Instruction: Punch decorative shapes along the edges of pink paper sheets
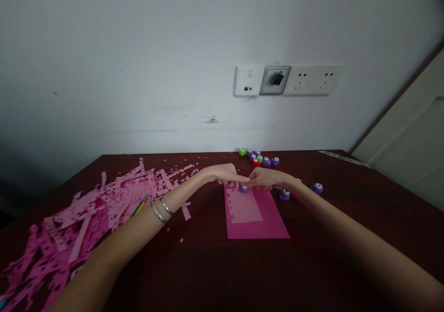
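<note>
Both my hands meet over a purple craft punch (243, 189) at the top edge of a pale pink paper (246, 208). My left hand (229, 175) is closed, its thumb reaching to the punch's top. From the other side, my right hand (266, 178) is curled, its fingertips touching the left thumb there. The hands partly cover the punch. Small punched holes run down the paper's left edge. Beneath it lies a larger magenta sheet (274, 224), flat on the dark wooden table (194, 275).
A large heap of pink paper scraps (104, 201) covers the left side, with a scissors-like yellow and grey tool (140, 205) among them. Several purple, green and red punches (266, 161) stand at the back. Two purple punches (284, 194) sit right of the sheet. A ruler (343, 158) lies far right.
</note>
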{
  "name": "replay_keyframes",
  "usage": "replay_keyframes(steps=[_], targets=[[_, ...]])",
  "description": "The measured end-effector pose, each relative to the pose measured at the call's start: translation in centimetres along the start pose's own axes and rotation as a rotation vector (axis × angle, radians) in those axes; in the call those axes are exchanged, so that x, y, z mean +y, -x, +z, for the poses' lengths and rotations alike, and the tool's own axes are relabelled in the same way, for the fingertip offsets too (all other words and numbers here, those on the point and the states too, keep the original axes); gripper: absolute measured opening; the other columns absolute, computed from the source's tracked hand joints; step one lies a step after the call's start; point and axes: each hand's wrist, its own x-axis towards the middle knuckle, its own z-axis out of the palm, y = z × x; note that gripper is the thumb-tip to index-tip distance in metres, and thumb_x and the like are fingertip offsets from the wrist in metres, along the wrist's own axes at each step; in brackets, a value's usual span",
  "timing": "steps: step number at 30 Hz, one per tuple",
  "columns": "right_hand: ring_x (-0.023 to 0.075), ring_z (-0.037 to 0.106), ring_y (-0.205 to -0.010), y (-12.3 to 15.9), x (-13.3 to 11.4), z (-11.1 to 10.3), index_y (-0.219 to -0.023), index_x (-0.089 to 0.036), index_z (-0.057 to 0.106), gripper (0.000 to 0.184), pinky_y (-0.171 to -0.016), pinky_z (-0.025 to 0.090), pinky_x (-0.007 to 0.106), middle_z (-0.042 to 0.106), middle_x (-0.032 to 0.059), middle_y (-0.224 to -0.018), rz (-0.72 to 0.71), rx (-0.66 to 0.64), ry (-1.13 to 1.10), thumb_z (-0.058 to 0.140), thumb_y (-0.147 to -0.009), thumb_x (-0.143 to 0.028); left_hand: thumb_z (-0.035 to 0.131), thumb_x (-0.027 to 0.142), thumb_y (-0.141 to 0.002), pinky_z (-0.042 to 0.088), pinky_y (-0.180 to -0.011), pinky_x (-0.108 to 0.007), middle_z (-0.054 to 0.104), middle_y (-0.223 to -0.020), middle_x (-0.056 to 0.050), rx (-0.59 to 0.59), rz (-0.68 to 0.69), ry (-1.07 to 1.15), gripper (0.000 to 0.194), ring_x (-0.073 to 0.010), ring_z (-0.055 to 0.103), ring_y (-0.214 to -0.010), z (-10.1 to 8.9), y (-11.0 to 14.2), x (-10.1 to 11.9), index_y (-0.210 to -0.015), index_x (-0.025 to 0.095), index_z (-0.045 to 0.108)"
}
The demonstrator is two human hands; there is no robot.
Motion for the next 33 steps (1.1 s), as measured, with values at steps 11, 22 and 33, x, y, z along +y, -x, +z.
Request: replay_keyframes(steps=[11,22,33], targets=[[0.0022,0.028,-0.034,-0.1,-0.4,0.2,-0.06,-0.015,0.05,0.04,-0.033,0.018,0.017,0.039,-0.0056,-0.045,0.131,-0.085,0.042,0.056,-0.072,-0.053,0.067,0.061,-0.051,0.019,-0.04,-0.024,0.047,-0.048,-0.002,-0.24,-0.092,0.106,0.044,-0.0049,0.025,-0.04,-0.4,-3.8,-1.5,-0.052,0.017,0.066],[0.005,0.036,-0.037,-0.3,-1.1,0.7,-0.058,-0.014,0.048,0.042,-0.034,0.026,0.018,0.046,-0.0011,-0.05,0.128,-0.052,0.274,0.043,-0.081,-0.049,0.068,0.06,-0.05,0.018,-0.038,-0.022,0.045,-0.048,-0.001,-0.219,-0.077,0.163,0.048,-0.0047,0.029,-0.04,0.2,-3.5,-1.7,-0.054,0.013,0.062],[0.0033,0.025,-0.033,-0.3,0.5,0.9,-0.051,-0.016,0.043,0.032,-0.034,0.017,0.019,0.031,-0.007,-0.04,-0.029,0.177,0.185,0.05,-0.076,-0.034,0.049,0.066,-0.065,0.022,-0.044,-0.023,0.041,-0.046,0.002,0.199,0.117,-0.195,0.055,-0.0058,0.03,-0.043,1.4,-1.5,-1.3,-0.054,0.012,0.058]])
